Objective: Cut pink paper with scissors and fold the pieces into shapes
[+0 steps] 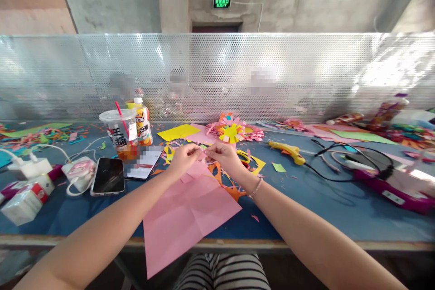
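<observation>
My left hand (183,158) and my right hand (224,157) meet above the middle of the table, fingertips pinched together on a small piece of pink paper (203,156). Its exact shape is mostly hidden by the fingers. Below them lies a large creased sheet of pink paper (190,217), one corner hanging over the table's front edge. Orange paper scraps (234,191) lie under and beside my right wrist. Just behind the hands stand paper flowers of fringed strips, among them a yellow flower (231,133).
At left are a plastic cup with a red straw (117,129), a juice bottle (142,122), a black-screened phone (108,176) and chargers (79,173). A yellow glue gun (288,152) with a black cable lies right, near a purple power strip (390,192). A perforated metal screen (217,72) borders the back.
</observation>
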Demonstrator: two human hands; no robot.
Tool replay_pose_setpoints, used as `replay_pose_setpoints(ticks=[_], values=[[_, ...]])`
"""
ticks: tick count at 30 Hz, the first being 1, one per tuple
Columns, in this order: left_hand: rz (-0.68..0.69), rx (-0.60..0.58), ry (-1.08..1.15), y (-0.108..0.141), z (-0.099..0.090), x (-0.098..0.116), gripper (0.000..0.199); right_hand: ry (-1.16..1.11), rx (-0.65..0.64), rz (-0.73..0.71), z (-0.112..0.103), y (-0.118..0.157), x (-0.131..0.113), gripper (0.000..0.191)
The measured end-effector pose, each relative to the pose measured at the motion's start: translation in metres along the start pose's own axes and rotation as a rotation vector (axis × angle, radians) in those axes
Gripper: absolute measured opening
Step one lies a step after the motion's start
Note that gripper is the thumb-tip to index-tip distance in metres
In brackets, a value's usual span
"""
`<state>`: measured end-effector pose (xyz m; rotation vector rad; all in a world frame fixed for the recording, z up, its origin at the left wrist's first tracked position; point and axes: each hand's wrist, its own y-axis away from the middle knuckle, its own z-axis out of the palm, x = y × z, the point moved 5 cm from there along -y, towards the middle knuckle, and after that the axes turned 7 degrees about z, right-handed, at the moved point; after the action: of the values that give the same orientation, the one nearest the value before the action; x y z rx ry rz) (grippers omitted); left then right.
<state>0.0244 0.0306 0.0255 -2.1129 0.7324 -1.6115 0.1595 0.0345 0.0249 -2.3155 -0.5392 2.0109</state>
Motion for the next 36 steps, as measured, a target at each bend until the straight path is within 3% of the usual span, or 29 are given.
replay_pose_setpoints(ticks=[4,10,15,19,26,30,36], values=[[0.008,0.019,-0.038,-0.001,0.0,0.0,0.017,0.081,-0.003,-0.025,0.002,-0.001,0.004,0.023],[-0.124,0.042,0.163,0.003,-0.001,-0.009,0.02,0.477,0.119,-0.353,0.003,0.005,-0.013,0.02],[-0.27,0.099,0.422,0.008,0.002,-0.013,0.017,0.532,0.099,-0.52,0.004,0.011,-0.021,0.021],[-0.307,0.133,0.485,0.011,0.003,-0.009,0.014,0.529,0.094,-0.546,0.003,0.012,-0.023,0.02],[-0.157,0.189,0.288,0.008,-0.007,0.001,0.025,0.514,0.144,-0.533,0.001,0.014,-0.026,0.02],[-0.081,0.152,0.252,0.007,-0.006,0.001,0.026,0.499,0.162,-0.539,0.0,0.014,-0.027,0.02],[-0.22,0.128,0.428,0.008,0.001,-0.005,0.017,0.493,0.185,-0.583,-0.001,0.016,-0.029,0.019]])
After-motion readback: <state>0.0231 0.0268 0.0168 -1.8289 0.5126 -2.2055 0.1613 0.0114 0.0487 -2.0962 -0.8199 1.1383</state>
